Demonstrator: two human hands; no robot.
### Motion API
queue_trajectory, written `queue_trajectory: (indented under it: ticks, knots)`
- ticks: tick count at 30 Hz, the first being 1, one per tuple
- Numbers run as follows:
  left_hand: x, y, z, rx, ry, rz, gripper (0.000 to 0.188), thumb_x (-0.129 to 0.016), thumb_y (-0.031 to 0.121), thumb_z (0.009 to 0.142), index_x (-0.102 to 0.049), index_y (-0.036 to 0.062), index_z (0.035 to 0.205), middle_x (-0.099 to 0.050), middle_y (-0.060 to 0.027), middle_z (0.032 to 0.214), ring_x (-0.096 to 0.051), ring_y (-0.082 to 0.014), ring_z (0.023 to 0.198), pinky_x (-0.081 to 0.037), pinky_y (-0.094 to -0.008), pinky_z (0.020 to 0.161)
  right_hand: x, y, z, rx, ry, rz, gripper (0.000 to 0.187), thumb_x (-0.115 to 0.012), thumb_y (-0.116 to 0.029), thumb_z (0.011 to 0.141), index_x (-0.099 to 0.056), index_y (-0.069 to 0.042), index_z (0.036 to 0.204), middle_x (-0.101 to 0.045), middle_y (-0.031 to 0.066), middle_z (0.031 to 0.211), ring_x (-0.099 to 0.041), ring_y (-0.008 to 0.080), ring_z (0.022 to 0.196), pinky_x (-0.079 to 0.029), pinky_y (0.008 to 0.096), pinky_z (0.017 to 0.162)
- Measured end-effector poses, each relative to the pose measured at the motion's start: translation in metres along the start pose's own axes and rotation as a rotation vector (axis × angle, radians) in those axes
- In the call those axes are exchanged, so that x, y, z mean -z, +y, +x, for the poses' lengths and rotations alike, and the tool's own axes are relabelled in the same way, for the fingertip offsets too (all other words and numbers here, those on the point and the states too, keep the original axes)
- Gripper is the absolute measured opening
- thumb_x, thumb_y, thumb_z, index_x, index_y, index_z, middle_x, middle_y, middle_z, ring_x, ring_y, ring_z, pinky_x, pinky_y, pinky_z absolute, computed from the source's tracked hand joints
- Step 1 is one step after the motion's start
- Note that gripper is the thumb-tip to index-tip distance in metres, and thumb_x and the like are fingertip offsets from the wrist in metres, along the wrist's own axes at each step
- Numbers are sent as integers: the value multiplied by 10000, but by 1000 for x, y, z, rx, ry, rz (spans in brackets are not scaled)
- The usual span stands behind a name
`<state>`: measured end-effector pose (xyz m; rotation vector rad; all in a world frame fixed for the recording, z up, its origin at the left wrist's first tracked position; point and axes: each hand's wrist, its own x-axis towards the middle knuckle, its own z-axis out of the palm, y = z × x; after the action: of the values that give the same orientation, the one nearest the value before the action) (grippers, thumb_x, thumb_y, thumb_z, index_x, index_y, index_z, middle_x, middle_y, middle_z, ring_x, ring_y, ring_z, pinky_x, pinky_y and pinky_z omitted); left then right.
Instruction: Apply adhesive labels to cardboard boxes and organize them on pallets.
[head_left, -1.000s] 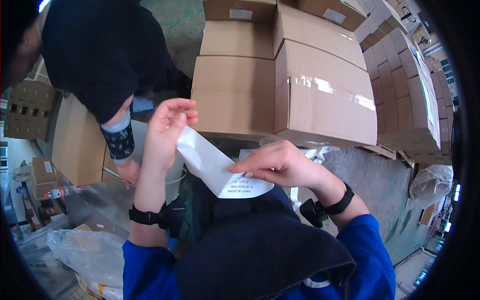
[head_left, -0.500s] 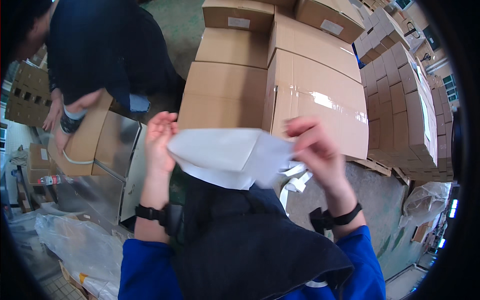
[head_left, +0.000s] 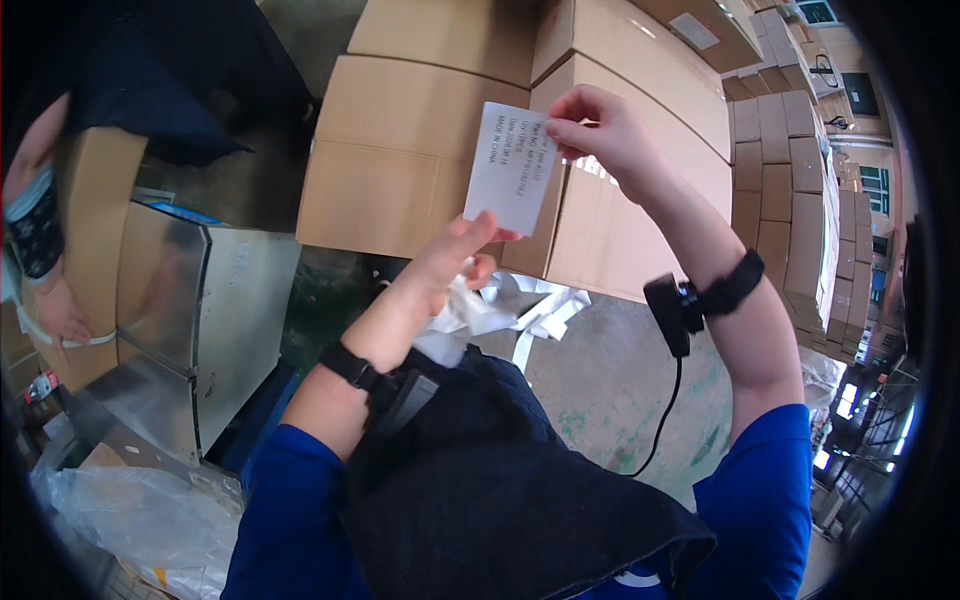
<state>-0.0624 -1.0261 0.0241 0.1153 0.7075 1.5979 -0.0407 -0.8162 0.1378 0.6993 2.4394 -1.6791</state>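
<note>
A white printed label [head_left: 508,180] is held tilted above the cardboard boxes ahead of me. My right hand [head_left: 605,135] pinches its upper right corner between thumb and fingers. At its lower edge, my left hand [head_left: 447,258] grips it with the thumb on top. Crumpled white backing paper [head_left: 468,312] hangs just under the left hand, seemingly tucked in its lower fingers, though the hand partly hides this. Behind the label is the side of a large brown carton [head_left: 385,195], with a taped carton [head_left: 625,225] beside it on the right.
White paper strips [head_left: 545,315] lie on the grey floor [head_left: 610,390] below the boxes. To the left, a co-worker's hand [head_left: 62,315] rests on a carton at a metal stand [head_left: 160,285]. Clear plastic sheeting [head_left: 140,510] lies at lower left; stacked cartons [head_left: 790,210] stand at right.
The white sheet, stretched between both hands before, is now a label held up farther ahead, with crumpled paper under my left hand. My view has shifted right, and the co-worker appears farther left.
</note>
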Motion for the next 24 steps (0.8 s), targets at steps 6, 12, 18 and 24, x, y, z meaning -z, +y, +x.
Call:
queue_trajectory:
  ticks: [6,12,18,24]
  knots:
    - [34,-22,63,140,272,-466,237,-628,252,805,-524,44,851,-471,12,667,-347,-34,448,-295,-183,396,-4,60,84,-199,-170,-247,150,-614,-122,766,-560,-25,866,-596,44,747,-578,95,662,-462,218,606]
    - [58,-53,106,355,378,-542,198,-625,201,809,-471,76,808,-478,4,697,-357,-35,475,-308,-195,405,-21,97,127,-221,-300,-893,177,-620,-106,714,-551,-59,870,-604,55,777,-603,165,715,-477,291,611]
    - [62,-62,138,344,396,-477,139,-590,113,819,-479,59,883,-485,0,718,-350,-42,480,-316,-202,408,-18,124,149,-244,-394,-1293,202,-605,-111,702,-553,-119,897,-603,52,906,-571,227,912,-470,351,721]
    - [61,-63,154,339,471,-425,178,-600,107,810,-448,61,890,-471,4,688,-345,-42,465,-289,-188,374,-15,133,156,-202,-416,-1317,209,-633,-110,677,-534,-101,861,-611,62,845,-583,240,844,-462,366,677]
